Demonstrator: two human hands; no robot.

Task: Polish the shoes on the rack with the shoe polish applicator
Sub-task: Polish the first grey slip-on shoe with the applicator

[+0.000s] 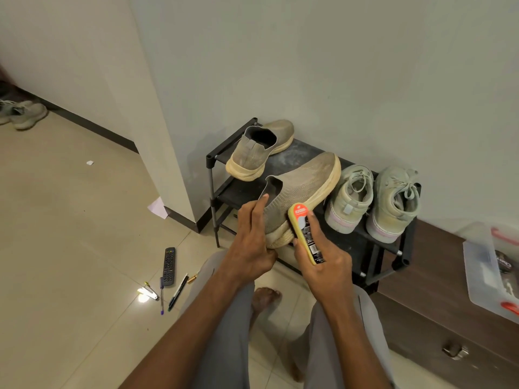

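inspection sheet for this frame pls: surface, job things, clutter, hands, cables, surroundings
Surface: black shoe rack, dusty top shelf.
Job's things: knit slip-on shoe held up; its mate and two laced sneakers on the rack; polish applicator against the held shoe's heel.
Clutter: remote, pens on the floor tiles.
Hands: left hand grips the shoe's heel; right hand holds the applicator.
Cables: nothing seen.
Surroundings: wall corner, wooden cabinet, plastic box.

My left hand (250,242) covers the heel of the knit shoe (303,186), and my right hand (323,265) hides the applicator's (304,234) lower end; its label print is too small to read. The plastic box (486,273) and a far pair of sneakers (19,113) are cut off by the frame's edges.
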